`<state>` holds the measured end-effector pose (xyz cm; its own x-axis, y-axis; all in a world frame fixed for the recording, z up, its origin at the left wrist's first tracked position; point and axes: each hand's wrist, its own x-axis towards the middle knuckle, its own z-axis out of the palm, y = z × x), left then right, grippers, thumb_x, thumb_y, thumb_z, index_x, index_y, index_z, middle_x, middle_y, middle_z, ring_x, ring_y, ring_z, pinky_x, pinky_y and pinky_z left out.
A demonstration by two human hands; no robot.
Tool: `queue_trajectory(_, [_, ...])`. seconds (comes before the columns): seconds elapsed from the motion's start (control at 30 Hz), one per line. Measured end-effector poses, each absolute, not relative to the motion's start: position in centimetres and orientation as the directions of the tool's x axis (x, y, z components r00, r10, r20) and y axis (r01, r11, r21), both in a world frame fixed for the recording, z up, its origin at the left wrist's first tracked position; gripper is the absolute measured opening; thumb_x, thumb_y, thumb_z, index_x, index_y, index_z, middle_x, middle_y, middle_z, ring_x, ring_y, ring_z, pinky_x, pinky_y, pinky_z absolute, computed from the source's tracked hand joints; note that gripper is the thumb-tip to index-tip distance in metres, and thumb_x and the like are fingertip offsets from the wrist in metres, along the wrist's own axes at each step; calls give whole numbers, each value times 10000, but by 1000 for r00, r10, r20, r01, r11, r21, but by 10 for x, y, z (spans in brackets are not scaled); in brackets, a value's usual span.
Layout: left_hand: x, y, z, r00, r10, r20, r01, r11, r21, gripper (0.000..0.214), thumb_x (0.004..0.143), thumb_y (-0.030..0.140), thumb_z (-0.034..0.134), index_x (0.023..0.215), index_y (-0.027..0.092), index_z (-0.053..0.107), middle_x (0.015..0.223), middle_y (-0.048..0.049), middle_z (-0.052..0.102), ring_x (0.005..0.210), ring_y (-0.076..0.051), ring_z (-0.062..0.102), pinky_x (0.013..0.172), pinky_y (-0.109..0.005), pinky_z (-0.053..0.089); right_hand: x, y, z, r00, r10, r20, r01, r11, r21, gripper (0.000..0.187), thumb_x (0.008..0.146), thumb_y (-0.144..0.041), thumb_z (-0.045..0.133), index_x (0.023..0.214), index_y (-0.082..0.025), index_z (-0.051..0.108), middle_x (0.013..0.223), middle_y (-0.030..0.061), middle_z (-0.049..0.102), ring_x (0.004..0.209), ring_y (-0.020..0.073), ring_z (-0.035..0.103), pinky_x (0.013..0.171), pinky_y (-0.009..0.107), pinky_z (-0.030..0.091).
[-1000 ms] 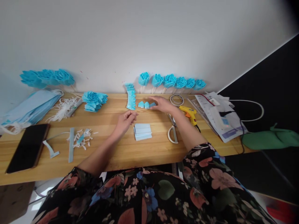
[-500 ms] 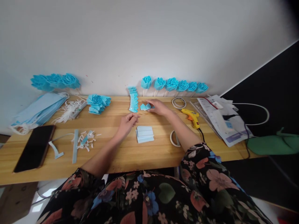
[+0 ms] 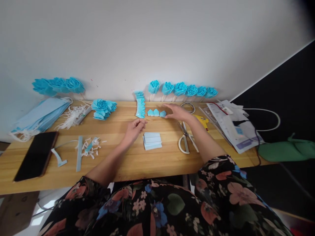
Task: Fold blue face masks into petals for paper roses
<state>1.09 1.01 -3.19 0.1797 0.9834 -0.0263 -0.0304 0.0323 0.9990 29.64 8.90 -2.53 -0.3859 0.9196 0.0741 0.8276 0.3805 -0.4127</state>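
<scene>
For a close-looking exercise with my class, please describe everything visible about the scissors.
The scissors have white looped handles and shiny, metal-looking blades, crossing at a pivot. They lie on the wooden table, right of the pale blue stack, blades toward the wall. The handles are spread apart; how far the blades open is hard to tell. The right forearm hides part of the right handle; nothing grips them.

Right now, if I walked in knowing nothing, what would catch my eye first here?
Probably the row of six bright blue flowers on sticks, along the wall at the back, with a cluster of three blue flowers at the far left. Next, three small blue petal-shaped pieces lined up mid-table beside the right hand. The yellow glue gun, partly hidden behind the right forearm, also stands out.
</scene>
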Motion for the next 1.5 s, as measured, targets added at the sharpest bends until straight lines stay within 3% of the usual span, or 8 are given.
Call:
queue_trajectory(0.4, [9,11,-34,180,984,-8,-18,12,1000,227,786,383,621,775,163,678,651,13,582,557,-93,479,531,-222,359,281,96,-30,-347,938,-25,852,304,-427,737,778,-102,736,1472,-213,513,1243,94,725,1058,247,688,954,373,523])
queue_trajectory(0.6, [9,11,-33,180,984,-14,-19,17,1000,217,775,374,629,766,162,668,646,13,577,552,-90,472,524,-219,351,280,88,-15,-436,900,0,829,402,-389,710,748,-121,767,1424,-182,563,1456,131,585,1337,320,538,1130,451,405])
queue_trajectory(0.67, [9,10,-32,173,985,0,-27,5,1000,200,787,352,622,766,159,668,650,12,577,553,-87,471,525,-216,353,273,70,-7,-441,891,109,807,447,-385,638,770,-162,762,1385,-197,596,1436,127,596,1336,325,530,1136,473,389])
queue_trajectory(0.77, [9,10,-32,167,986,0,-29,5,1000,186,811,325,601,769,158,669,640,15,567,546,-83,466,521,-211,358,256,30,3,-445,858,255,744,513,-428,329,900,-224,632,1226,-216,682,1231,98,698,1155,275,628,1020,425,457])
queue_trajectory(0.93, [11,9,-33,195,980,-27,-31,33,999,162,837,291,602,774,155,662,633,19,571,530,-76,474,503,-198,366,231,-29,4,-550,828,107,702,528,-477,103,933,-239,606,968,-219,701,955,53,720,914,213,653,799,323,465])
queue_trajectory(1.23, [15,8,-37,303,953,-12,-41,26,999,163,882,276,607,805,140,652,620,6,614,512,-91,568,489,-206,429,217,-56,-17,-617,781,92,728,612,-310,231,923,-314,664,1113,-190,708,1085,105,724,1018,260,627,831,361,488])
queue_trajectory(1.37, [16,8,-38,330,944,-26,-26,36,999,160,884,279,611,805,145,651,623,1,623,524,-96,590,493,-201,442,209,-63,-30,-595,789,153,760,614,-213,196,982,-233,549,999,-205,743,1018,87,737,934,225,622,759,333,478])
queue_trajectory(1.5, [17,8,-40,372,926,-71,-1,77,997,149,866,275,613,791,149,641,606,0,628,529,-104,603,506,-205,461,205,-65,-38,-527,824,207,790,565,-239,237,1000,-227,511,923,-194,732,962,78,739,906,210,624,759,317,468])
